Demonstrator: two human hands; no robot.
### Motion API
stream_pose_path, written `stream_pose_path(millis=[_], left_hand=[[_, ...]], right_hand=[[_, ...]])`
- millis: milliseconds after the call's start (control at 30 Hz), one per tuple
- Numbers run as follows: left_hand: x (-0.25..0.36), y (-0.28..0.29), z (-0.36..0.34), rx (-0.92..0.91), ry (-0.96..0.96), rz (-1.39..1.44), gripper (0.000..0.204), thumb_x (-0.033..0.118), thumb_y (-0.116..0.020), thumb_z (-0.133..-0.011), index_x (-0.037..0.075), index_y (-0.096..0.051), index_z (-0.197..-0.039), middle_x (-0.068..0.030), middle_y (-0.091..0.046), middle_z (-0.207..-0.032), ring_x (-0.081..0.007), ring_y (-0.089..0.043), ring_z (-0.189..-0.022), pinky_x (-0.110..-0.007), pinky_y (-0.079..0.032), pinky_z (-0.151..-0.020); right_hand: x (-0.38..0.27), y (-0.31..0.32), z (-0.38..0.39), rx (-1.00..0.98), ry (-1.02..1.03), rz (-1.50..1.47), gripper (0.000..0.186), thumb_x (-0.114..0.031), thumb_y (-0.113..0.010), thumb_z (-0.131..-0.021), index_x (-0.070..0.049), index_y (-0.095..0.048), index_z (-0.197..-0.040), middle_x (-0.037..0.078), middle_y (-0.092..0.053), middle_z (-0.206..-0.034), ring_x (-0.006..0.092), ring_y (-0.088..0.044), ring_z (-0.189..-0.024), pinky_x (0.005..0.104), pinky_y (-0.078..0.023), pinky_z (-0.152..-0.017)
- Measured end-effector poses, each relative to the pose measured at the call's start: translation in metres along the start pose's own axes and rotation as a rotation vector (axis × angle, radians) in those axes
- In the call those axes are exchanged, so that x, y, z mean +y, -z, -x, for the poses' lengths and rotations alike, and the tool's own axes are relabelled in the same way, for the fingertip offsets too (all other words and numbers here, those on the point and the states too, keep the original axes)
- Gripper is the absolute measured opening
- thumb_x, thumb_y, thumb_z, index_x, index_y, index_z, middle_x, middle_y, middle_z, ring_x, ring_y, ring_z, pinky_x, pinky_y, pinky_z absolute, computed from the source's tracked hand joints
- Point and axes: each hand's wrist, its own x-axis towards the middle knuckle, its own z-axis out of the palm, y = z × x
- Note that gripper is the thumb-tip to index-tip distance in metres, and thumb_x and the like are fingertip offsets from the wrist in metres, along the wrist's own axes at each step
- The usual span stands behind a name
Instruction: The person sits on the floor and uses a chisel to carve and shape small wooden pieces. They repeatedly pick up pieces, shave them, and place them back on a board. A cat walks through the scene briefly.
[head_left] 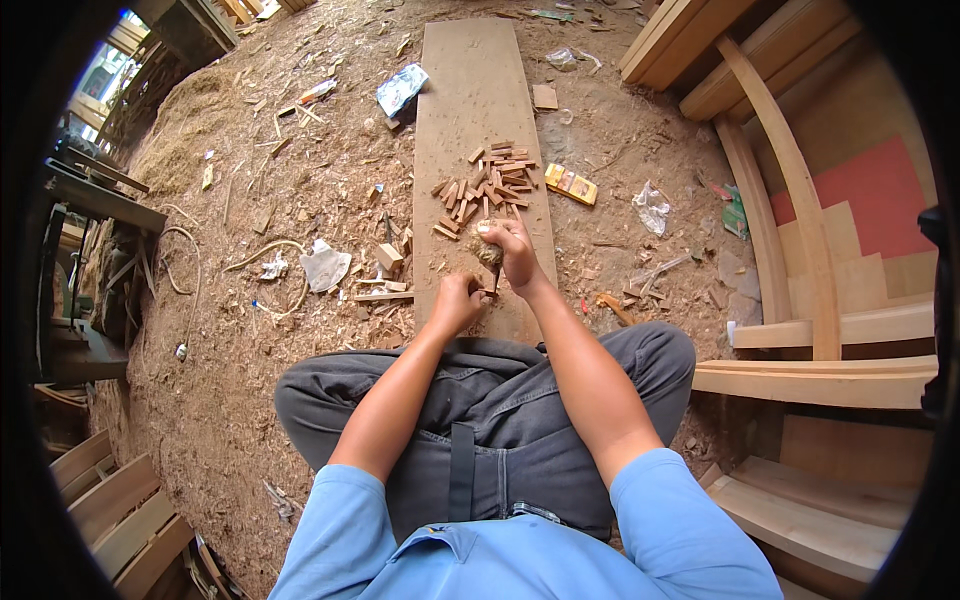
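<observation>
A long wooden board (468,80) lies on the ground ahead of my crossed legs. My right hand (519,262) is closed around a chisel (488,246) with a thick, mottled handle, its narrow dark blade pointing down at the board. Just left of the blade, my left hand (458,305) pinches a small wood piece (489,293) low over the board's near end. The blade tip meets or nearly meets that piece; fingers partly hide the contact. Beyond both hands, several short wood pieces (497,180) sit in a loose pile on the board.
A yellow packet (571,185) lies right of the board, and a blue-white wrapper (402,90) left of it. Offcuts (388,257) and a white plastic scrap (325,267) litter the shaving-covered ground. Wooden frames (815,330) stand close on the right; slats (125,515) are at lower left.
</observation>
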Motion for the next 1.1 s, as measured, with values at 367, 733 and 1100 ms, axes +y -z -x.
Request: stream_pose_path(millis=[367, 733, 1100], left_hand=[[-0.0005, 0.0008, -0.0002, -0.022, 0.051, 0.058, 0.009, 0.001, -0.069, -0.077, -0.005, -0.069, -0.084, -0.0198, -0.07, -0.075, -0.0247, -0.07, -0.069, -0.035, -0.055, -0.068], [0.0041, 0.0038, -0.0011, -0.008, 0.019, 0.018, 0.009, 0.002, -0.07, -0.077, -0.005, -0.07, -0.083, -0.0193, -0.07, -0.076, -0.0257, -0.07, -0.068, -0.036, -0.055, -0.068], [-0.0013, -0.0001, -0.0007, -0.021, 0.009, 0.011, 0.009, 0.0, -0.072, -0.078, -0.005, -0.07, -0.086, -0.019, -0.071, -0.078, -0.0241, -0.071, -0.072, -0.034, -0.056, -0.068]], right_hand=[[-0.0066, -0.0016, 0.0026, -0.005, 0.145, -0.002, 0.024, -0.021, -0.062, -0.08, 0.002, -0.068, -0.077, 0.002, -0.066, -0.072, 0.0094, -0.058, -0.07, 0.0242, -0.045, -0.067], [-0.0026, -0.0068, 0.0026, -0.041, 0.033, 0.231, 0.024, -0.022, -0.062, -0.08, 0.001, -0.067, -0.075, 0.003, -0.065, -0.069, 0.0106, -0.057, -0.067, 0.026, -0.045, -0.066], [-0.004, -0.0075, 0.0046, -0.013, 0.083, 0.036, 0.024, -0.021, -0.063, -0.08, 0.002, -0.067, -0.077, 0.002, -0.065, -0.072, 0.0098, -0.057, -0.07, 0.0258, -0.044, -0.067]])
